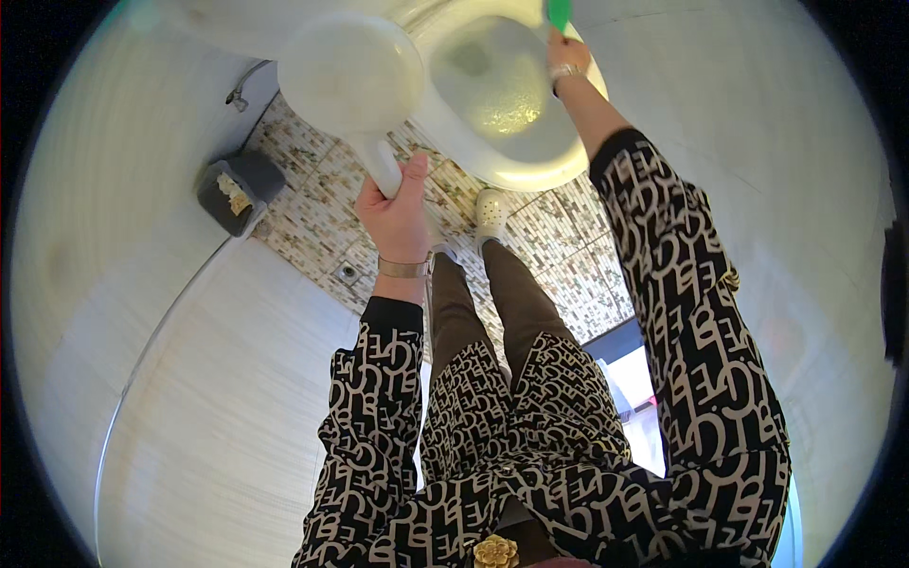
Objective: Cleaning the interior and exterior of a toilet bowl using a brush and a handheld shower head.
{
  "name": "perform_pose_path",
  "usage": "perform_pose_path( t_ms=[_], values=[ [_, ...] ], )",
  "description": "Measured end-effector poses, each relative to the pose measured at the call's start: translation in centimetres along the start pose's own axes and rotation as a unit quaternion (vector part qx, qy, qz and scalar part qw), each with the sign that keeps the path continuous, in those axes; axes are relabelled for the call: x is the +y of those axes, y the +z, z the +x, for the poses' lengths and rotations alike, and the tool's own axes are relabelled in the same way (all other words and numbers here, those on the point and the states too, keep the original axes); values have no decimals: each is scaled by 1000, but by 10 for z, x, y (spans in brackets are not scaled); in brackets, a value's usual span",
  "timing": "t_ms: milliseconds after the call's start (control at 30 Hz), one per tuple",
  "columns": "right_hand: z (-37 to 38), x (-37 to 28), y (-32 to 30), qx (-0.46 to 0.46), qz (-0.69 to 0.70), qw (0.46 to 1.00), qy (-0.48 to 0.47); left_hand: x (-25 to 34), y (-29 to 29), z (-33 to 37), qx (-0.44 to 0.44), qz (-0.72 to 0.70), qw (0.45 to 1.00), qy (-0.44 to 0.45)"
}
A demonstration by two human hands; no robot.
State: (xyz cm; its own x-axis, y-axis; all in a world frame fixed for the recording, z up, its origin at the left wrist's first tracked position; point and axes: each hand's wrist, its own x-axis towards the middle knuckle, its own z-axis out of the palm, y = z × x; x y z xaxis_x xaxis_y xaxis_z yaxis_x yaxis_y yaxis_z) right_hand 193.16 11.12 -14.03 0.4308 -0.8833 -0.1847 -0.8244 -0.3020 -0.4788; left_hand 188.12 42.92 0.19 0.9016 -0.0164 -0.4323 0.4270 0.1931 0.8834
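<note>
My left hand (393, 220) is closed round the handle of a white water dipper (350, 80). The round scoop of the dipper is held just left of the toilet bowl, above the floor. At the upper right, my right hand (568, 52) grips a green handle (560, 13) over the toilet's right side; the rest of that tool lies outside the picture. The white toilet (540, 177) stands with its bowl uncovered. Water glistens inside it, yellowish and rippled toward the front.
Against the left wall is a dark waste bin (242, 178) with crumpled paper in it. A metal tap (239, 97) juts from the wall above. Mosaic-patterned tiles (312, 237) cover the floor, with a small drain (347, 272) set in them. My feet in pale clogs (490, 213) stand before the toilet.
</note>
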Motion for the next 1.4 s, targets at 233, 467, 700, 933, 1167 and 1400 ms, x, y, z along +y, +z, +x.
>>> perform_pose_path(
  t_ms=[233, 467, 700, 933, 1167, 1400],
  values=[
    [-60, -49, 65, -103, 32, 994, -30, 7, -2, 3, 27, 45, 998, 29],
    [13, 5, 9, -6, 40, 997, 69, 9, -15, 4, 11, 12, 999, 43],
    [-79, -24, 74, -203, -49, 957, -201, -4, -19, -1, 30, 13, 999, -13],
    [-78, -13, 75, -101, 37, 989, -106, -14, -33, -2, 26, 15, 1000, -9],
    [-67, -22, 84, -49, 62, 994, -72, -24, -31, 1, 34, 8, 999, -17],
    [-183, -33, 102, -221, 96, 970, -41, -23, -49, 1, 48, 39, 998, -32]
  ],
)
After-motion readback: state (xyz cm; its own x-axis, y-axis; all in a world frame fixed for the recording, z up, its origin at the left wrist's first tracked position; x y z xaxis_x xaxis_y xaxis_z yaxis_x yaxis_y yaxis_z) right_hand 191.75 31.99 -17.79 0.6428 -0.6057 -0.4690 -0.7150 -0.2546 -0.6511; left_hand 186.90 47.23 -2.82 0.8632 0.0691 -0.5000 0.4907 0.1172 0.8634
